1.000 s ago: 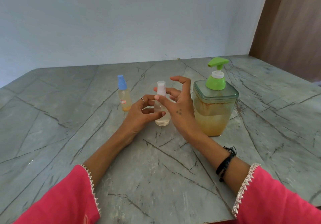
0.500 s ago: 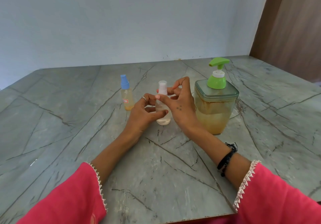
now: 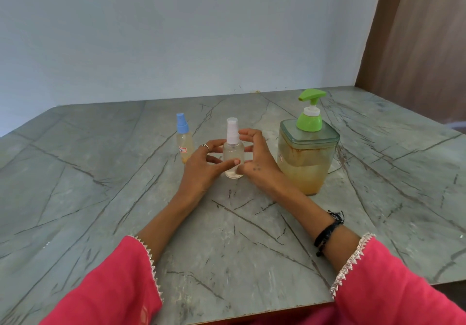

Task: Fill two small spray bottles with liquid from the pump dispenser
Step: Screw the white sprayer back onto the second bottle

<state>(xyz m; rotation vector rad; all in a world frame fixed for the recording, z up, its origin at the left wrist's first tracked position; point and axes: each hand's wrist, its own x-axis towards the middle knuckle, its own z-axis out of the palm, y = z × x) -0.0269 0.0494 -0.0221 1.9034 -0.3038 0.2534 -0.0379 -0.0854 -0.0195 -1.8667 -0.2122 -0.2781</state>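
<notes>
Left hand (image 3: 201, 167) grips clear spray bottle (image 3: 233, 157) upright on worktop (image 3: 100, 198), steadying it; right hand (image 3: 257, 159) cups opposite side, fingers loose; pump dispenser (image 3: 309, 153) just right.

Two small spray bottles stand on one grey-veined counter (image 3: 100, 198): one with a blue cap (image 3: 183, 138) and one with a white cap (image 3: 233, 148). One pump dispenser (image 3: 309, 153) with a green pump head stands to their right. Two hands are in view, the left hand (image 3: 201, 170) and the right hand (image 3: 259, 163). There are two pink sleeves, one ring (image 3: 204, 146) on the left hand, and one black wristband (image 3: 327, 231) on the right wrist.
</notes>
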